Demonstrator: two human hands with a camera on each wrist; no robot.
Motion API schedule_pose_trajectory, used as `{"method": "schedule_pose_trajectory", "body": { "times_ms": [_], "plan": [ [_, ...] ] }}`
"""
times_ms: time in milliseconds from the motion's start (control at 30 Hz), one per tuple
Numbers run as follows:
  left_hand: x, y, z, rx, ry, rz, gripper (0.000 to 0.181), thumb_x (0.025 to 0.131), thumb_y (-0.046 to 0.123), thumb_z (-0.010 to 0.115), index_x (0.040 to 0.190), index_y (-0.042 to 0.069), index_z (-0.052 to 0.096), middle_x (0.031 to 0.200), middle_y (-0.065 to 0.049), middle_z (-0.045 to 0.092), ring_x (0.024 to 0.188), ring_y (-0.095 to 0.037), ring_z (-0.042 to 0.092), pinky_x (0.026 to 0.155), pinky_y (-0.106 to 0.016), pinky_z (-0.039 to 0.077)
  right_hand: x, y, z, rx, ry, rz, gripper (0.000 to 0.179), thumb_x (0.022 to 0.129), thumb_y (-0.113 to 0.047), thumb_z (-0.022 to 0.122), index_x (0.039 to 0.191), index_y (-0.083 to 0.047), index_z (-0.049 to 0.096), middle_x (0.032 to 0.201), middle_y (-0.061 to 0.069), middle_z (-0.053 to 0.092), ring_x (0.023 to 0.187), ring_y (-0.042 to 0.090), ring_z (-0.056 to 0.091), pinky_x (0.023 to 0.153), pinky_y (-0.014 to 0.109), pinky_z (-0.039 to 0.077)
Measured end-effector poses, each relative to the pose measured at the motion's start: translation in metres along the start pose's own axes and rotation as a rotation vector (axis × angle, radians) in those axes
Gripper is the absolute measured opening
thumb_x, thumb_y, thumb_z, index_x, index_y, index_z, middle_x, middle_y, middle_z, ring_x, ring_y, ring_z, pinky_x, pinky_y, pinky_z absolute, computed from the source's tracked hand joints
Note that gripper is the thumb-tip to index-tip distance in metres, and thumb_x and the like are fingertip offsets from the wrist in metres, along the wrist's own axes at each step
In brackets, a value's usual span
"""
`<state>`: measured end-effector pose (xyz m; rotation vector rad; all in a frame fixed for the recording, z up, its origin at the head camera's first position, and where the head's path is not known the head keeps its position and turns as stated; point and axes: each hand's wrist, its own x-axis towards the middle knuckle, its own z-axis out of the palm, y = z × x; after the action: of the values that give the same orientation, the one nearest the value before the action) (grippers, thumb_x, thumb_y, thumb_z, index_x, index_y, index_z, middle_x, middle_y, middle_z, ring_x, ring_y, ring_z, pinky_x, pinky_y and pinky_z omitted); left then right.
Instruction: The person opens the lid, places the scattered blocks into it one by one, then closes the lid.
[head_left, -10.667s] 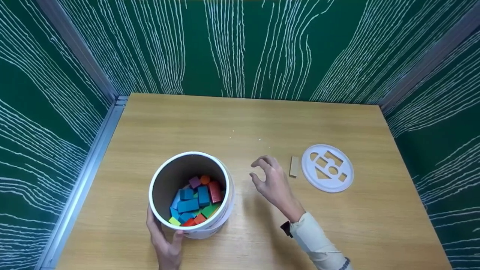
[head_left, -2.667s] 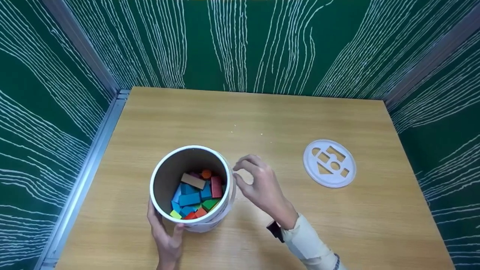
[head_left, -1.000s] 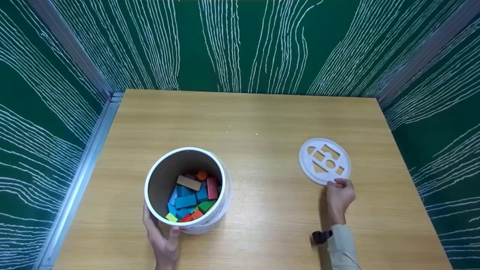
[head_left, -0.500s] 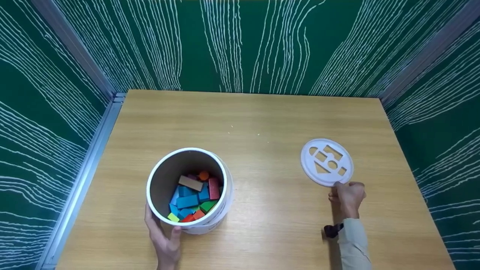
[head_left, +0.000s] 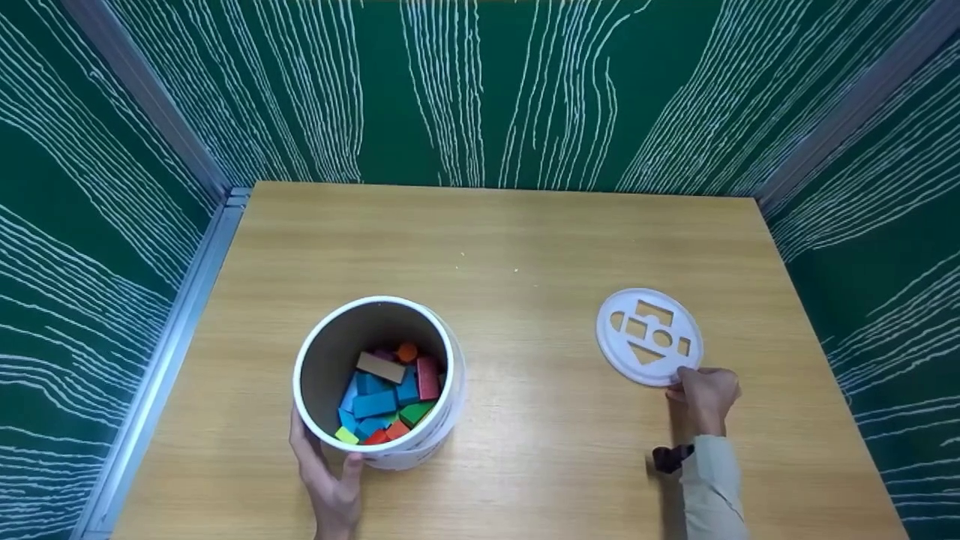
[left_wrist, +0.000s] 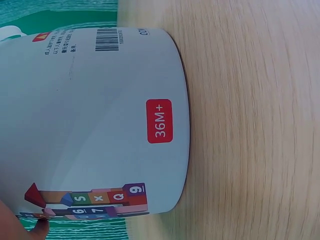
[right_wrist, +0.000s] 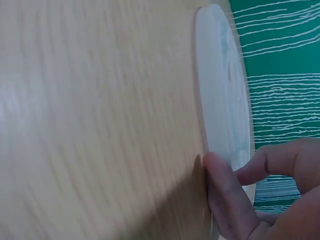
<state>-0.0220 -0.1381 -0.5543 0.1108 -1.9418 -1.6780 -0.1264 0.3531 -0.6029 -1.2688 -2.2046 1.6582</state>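
Observation:
A round white bucket (head_left: 455, 397) stands at the left, filled partway with coloured toy blocks (head_left: 373, 405). A plain wooden block (head_left: 381, 367) lies on top of the pile. My left hand (head_left: 330, 487) holds the bucket's near left side, thumb in front and fingers along the wall; in the left wrist view only part of the thumb (left_wrist: 37, 231) shows. To the right is a white lid (head_left: 616, 358) with several shaped cutouts. My right hand (head_left: 705, 391) pinches its near right edge. The right wrist view shows thumb and fingers at the rim of the lid (right_wrist: 212, 85).
The wooden table (head_left: 510, 232) carries the bucket and lid, with a few tiny white specks behind them. Green walls (head_left: 540, 90) with white lines rise at the back and both sides. A metal rail (head_left: 161, 352) runs along the left edge.
The plain wooden block went from the table into the bucket. My right hand moved from beside the bucket to the lid, which has since turned slightly and shifted nearer. My left hand stayed on the bucket.

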Motion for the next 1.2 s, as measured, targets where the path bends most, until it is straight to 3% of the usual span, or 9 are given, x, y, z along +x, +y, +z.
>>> {"method": "schedule_pose_trajectory", "body": {
  "times_ms": [300,500,667,833,967,1067,1200],
  "plan": [
    [-0.002,0.001,0.0,0.047,-0.001,-0.045,0.079,0.085,0.015,0.064,0.15,0.016,0.018,0.153,-0.003,0.024,0.135,-0.021,0.025,0.113,-0.027,0.023,0.003,-0.001,-0.002,-0.094,0.025,-0.006,0.033,0.078,0.005,0.056,0.109,0.017,0.058,0.089,0.027,0.064,0.054,0.021,0.066,0.052,0.031,0.057],
    [-0.002,-0.002,0.0,0.05,-0.005,-0.036,0.08,0.085,0.015,0.064,0.15,0.012,0.017,0.153,-0.007,0.023,0.135,-0.02,0.025,0.112,-0.026,0.023,-0.001,0.001,-0.009,-0.075,0.017,0.021,0.025,0.077,0.0,0.057,0.099,0.012,0.059,0.072,0.014,0.064,0.052,0.021,0.065,0.05,0.029,0.056],
    [-0.002,-0.004,-0.001,0.027,-0.004,-0.008,0.081,0.083,0.012,0.064,0.15,0.01,0.018,0.152,-0.009,0.023,0.135,-0.021,0.025,0.112,-0.025,0.022,-0.015,-0.006,-0.017,0.139,-0.072,0.101,0.025,0.081,-0.002,0.054,0.103,0.01,0.057,0.065,0.01,0.063,0.055,0.021,0.066,0.053,0.029,0.057],
    [-0.001,-0.004,-0.001,0.013,-0.007,0.0,0.083,0.082,0.013,0.064,0.15,0.012,0.018,0.153,-0.006,0.023,0.135,-0.022,0.024,0.113,-0.028,0.021,-0.029,-0.015,-0.019,0.371,-0.231,0.175,0.038,0.086,-0.002,0.055,0.122,0.008,0.048,0.08,0.01,0.067,0.076,0.022,0.07,0.075,0.03,0.056],
    [-0.001,-0.004,-0.001,0.022,-0.006,-0.002,0.082,0.082,0.014,0.064,0.15,0.011,0.018,0.153,-0.008,0.024,0.135,-0.022,0.025,0.113,-0.027,0.021,-0.036,-0.017,-0.019,0.533,-0.361,0.231,0.03,0.088,-0.002,0.061,0.117,0.001,0.058,0.093,0.01,0.068,0.093,0.024,0.067,0.087,0.033,0.051],
    [-0.001,-0.004,-0.001,0.038,-0.007,-0.01,0.082,0.082,0.012,0.063,0.15,0.011,0.018,0.152,-0.009,0.024,0.135,-0.023,0.025,0.113,-0.027,0.021,-0.042,-0.019,-0.017,0.636,-0.431,0.222,0.031,0.087,0.0,0.064,0.117,0.001,0.059,0.102,0.012,0.066,0.1,0.026,0.065,0.091,0.037,0.049],
    [-0.001,0.0,-0.002,0.066,-0.005,-0.057,0.082,0.083,0.013,0.063,0.15,0.015,0.017,0.153,-0.004,0.022,0.135,-0.022,0.024,0.113,-0.027,0.021,-0.053,-0.026,-0.012,0.657,-0.474,0.128,0.043,0.086,0.001,0.064,0.124,0.003,0.045,0.107,0.012,0.063,0.098,0.028,0.065,0.09,0.038,0.05]
  ]
}}
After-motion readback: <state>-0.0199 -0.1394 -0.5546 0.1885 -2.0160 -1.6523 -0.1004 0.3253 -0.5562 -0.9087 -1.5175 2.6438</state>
